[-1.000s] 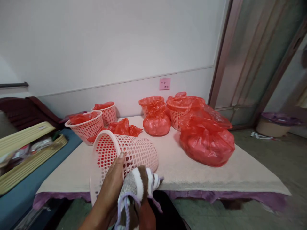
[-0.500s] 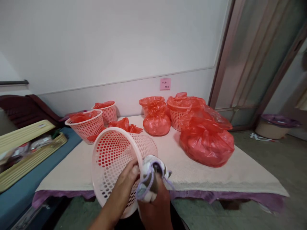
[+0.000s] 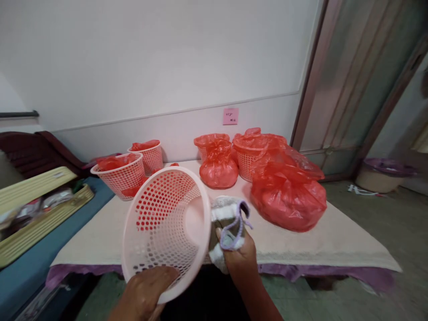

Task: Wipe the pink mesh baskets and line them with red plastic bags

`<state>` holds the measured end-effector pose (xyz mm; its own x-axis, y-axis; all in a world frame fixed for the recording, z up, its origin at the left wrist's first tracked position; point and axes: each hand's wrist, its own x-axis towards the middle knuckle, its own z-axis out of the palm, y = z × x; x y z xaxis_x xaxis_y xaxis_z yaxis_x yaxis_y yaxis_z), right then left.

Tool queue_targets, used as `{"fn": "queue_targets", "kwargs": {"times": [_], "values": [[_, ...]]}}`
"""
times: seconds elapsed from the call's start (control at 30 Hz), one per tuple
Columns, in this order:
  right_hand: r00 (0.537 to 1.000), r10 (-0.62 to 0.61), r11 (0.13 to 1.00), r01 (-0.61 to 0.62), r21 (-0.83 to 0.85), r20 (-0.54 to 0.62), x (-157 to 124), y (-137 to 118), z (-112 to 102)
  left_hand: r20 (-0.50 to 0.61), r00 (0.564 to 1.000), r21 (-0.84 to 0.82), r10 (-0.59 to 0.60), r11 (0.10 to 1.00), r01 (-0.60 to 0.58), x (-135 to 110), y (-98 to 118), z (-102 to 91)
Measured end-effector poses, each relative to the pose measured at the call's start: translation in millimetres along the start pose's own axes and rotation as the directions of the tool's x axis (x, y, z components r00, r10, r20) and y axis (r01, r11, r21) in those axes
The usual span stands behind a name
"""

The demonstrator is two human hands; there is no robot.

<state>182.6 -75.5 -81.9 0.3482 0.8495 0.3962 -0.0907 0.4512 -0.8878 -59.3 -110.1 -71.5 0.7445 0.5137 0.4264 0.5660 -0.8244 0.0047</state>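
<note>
- The pink perforated plastic wastebasket [image 3: 157, 223] is tilted, left of centre in the lower frame, its mouth facing me.
- My left hand [image 3: 152, 285] grips its bottom rim.
- Just right of the rim, my right hand [image 3: 241, 257] clutches a striped cloth [image 3: 225, 211].
- Behind, on the white-covered worktop [image 3: 297, 247]: two bag-lined wastebaskets [image 3: 122, 180] at middle left, a bulging red plastic bag [image 3: 289, 203] right of centre.
</note>
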Motion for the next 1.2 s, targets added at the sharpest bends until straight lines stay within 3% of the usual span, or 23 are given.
{"fn": "queue_targets", "kwargs": {"times": [0.1,0.23,0.33,0.4,0.43,0.5,0.6,0.67,0.73,0.83,0.9,1.0,1.1,1.2], "values": [[0.996,-0.064,0.977,0.074,-0.198,0.056,10.7,41.3,-10.9,-0.048,0.979,-0.184,-0.197,0.965,0.185,10.0,10.0,-6.7],[0.996,0.025,0.925,-0.057,-0.375,-0.088,14.9,78.3,-23.7,-0.037,0.878,-0.399,-0.477,0.813,0.425,20.7,19.1,-6.8],[0.994,0.016,0.936,-0.052,-0.347,-0.106,-5.8,66.1,-7.6,0.029,0.796,-0.539,-0.604,0.662,0.522,33.8,24.2,-5.0],[0.995,-0.095,0.954,0.093,-0.284,0.008,-29.2,43.8,15.2,0.074,0.727,-0.65,-0.682,0.52,0.554,44.5,26.3,-5.8],[0.982,-0.184,0.941,0.187,-0.282,0.035,-41.4,32.1,27.5,0.085,0.704,-0.704,-0.705,0.458,0.543,49.8,26.8,-7.3],[0.905,-0.414,0.861,0.423,-0.283,0.093,-61.9,13.5,48.1,0.077,0.687,-0.783,-0.722,0.383,0.49,59.6,27.5,-12.5],[0.851,-0.475,0.786,0.525,-0.326,0.225,-71.7,8.0,56.5,0.044,0.63,-0.814,-0.775,0.338,0.472,71.4,30.6,-22.6],[0.866,-0.45,0.774,0.499,-0.389,0.217,-62.2,19.8,46.0,0.048,0.547,-0.815,-0.835,0.284,0.505,76.8,34.5,-27.3],[0.913,-0.396,0.8,0.397,-0.45,0.101,-44.4,37.9,28.8,0.043,0.479,-0.833,-0.877,0.233,0.503,79.6,37.6,-28.9],[0.981,-0.175,0.888,0.117,-0.446,-0.09,-21.6,60.5,8.0,0.053,0.412,-0.871,-0.91,0.16,0.465,82.1,39.0,-27.6],[0.992,-0.058,0.923,0.01,-0.384,-0.114,-22.4,64.7,7.5,0.081,0.372,-0.89,-0.925,0.101,0.444,86.6,39.2,-26.5],[0.994,-0.106,0.951,0.092,-0.296,-0.031,-53.8,56.9,27.9,0.15,0.294,-0.922,-0.944,-0.026,0.387,101.0,40.2,-28.1],[0.947,-0.321,0.871,0.292,-0.395,-0.008,-98.2,45.8,54.7,0.229,0.218,-0.94,-0.948,-0.158,0.303,118.2,40.1,-32.0],[0.93,-0.366,0.808,0.332,-0.487,0.028,-124.0,41.7,68.4,0.295,0.205,-0.944,-0.933,-0.251,0.216,128.1,37.7,-32.1]]}}
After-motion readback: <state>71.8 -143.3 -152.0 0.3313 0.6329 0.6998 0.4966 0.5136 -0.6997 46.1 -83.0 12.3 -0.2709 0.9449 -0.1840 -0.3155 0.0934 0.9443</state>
